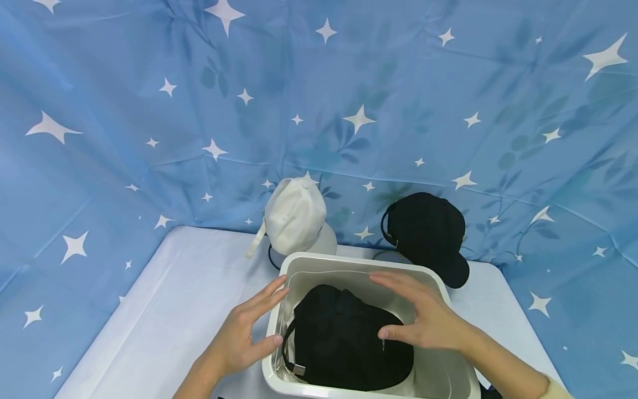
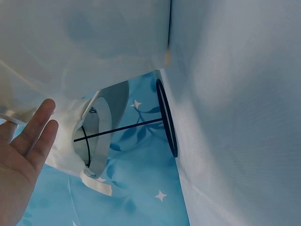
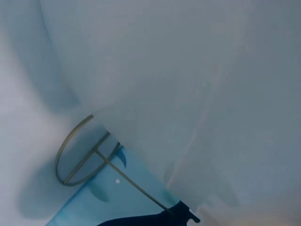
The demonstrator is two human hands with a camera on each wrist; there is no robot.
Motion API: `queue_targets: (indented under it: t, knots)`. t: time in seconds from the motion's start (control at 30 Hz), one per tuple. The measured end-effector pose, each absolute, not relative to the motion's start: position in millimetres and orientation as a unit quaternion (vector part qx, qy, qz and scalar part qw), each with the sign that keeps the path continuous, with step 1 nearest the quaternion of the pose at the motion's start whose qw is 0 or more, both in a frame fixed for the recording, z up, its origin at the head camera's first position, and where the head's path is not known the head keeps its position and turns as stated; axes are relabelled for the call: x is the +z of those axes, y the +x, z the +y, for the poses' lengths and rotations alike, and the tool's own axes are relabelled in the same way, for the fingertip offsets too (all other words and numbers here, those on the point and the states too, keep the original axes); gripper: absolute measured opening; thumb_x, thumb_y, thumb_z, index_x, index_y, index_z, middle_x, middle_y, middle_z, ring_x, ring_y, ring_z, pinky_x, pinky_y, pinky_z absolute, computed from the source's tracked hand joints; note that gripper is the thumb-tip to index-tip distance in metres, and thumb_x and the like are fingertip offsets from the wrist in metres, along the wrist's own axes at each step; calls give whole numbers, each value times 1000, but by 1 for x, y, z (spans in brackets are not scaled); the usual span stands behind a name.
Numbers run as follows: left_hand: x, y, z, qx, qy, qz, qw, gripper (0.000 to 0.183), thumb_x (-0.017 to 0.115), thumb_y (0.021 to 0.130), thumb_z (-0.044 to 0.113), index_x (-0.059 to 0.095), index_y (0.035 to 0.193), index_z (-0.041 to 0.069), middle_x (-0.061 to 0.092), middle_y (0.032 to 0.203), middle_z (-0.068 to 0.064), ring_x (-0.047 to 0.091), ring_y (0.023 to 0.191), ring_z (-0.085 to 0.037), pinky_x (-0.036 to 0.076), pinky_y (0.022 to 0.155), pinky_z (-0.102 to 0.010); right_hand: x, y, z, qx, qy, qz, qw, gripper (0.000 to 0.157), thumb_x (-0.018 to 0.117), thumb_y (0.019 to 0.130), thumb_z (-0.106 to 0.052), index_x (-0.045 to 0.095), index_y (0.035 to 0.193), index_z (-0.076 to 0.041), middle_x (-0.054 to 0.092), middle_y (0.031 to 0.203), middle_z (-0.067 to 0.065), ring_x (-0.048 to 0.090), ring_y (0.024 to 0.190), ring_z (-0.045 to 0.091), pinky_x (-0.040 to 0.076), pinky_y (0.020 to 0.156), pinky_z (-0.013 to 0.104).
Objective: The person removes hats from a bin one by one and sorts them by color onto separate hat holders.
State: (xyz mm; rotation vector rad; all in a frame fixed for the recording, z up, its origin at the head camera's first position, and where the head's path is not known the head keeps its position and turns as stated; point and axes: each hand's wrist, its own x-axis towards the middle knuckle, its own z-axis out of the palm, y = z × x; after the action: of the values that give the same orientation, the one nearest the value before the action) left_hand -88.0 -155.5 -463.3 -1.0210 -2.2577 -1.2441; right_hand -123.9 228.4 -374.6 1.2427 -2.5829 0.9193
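Note:
A white plastic bin (image 1: pixel 274 332) stands at the front of the table with a black baseball cap (image 1: pixel 349 338) lying in it. Something pale shows under the cap's edge. My left hand (image 1: pixel 244 327) is at the bin's left rim, fingers extended and thumb spread, holding nothing. Over the bin's right part hovers my right hand (image 1: pixel 428 316), its fingers straight and its thumb overlapping the black cap in the head view. In the left wrist view, fingers of the left hand (image 2: pixel 28 155) show beside the bin's outer wall (image 2: pixel 94 42). The right hand is out of its own wrist view.
Behind the bin, a white cap (image 1: pixel 294 216) hangs on a black wire stand (image 2: pixel 164 117). Another black cap (image 1: pixel 428 233) sits on a gold-coloured wire stand (image 3: pixel 75 174) at back right. A white cloth covers the table (image 1: pixel 149 310); a blue star-patterned curtain (image 1: pixel 279 72) rises behind.

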Motion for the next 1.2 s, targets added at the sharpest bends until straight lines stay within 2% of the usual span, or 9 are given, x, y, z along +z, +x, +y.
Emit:
queue_targets:
  t: [0.13, 0.43, 0.57, 0.73, 0.97, 1.2]
  knots:
    - [-463, -88, -155, -442, -362, -800, 183, 75, 72, 84, 18, 50, 156, 11, 44, 162, -18, 50, 145, -29, 42, 115, -31, -379, -124, 226, 308, 419, -852, 64, 89, 93, 76, -40, 54, 153, -20, 58, 150, 4, 55, 137, 20, 48, 108, 38]
    - [-463, -89, -154, -444, -366, -797, 183, 76, 72, 84, 17, 50, 156, 10, 43, 162, -20, 49, 145, -29, 42, 115, -32, -392, -123, 221, 322, 401, -857, 23, 83, 93, 78, -37, 55, 151, -24, 59, 149, 1, 57, 136, 23, 52, 105, 47]
    - [-464, -89, -154, -444, -366, -797, 183, 76, 72, 84, 17, 50, 156, 10, 43, 163, -18, 49, 145, -29, 42, 115, -31, -395, -122, 220, 335, 383, -861, 5, 81, 92, 79, -35, 56, 151, -27, 59, 149, -1, 57, 135, 20, 54, 103, 44]
    - [-464, -90, -154, -445, -366, -796, 185, 76, 72, 83, 17, 50, 156, 10, 43, 162, -18, 50, 145, -29, 40, 116, -29, -399, -124, 219, 352, 390, -851, -2, 78, 92, 80, -33, 57, 149, -22, 61, 145, 3, 59, 130, 17, 56, 98, 38]
    - [-464, -89, -154, -449, -366, -794, 184, 77, 72, 83, 16, 50, 156, 9, 42, 163, -18, 49, 145, -29, 39, 116, -29, -399, -124, 216, 373, 406, -835, -11, 67, 89, 85, -30, 62, 144, -14, 64, 139, 4, 62, 123, 16, 57, 95, 36]
    - [-463, -89, -154, -449, -365, -795, 184, 76, 72, 83, 18, 50, 156, 9, 42, 163, -17, 49, 145, -29, 39, 116, -29, -402, -122, 213, 376, 403, -834, -32, 57, 85, 89, -30, 65, 140, -15, 65, 136, 0, 63, 117, 16, 58, 88, 35]
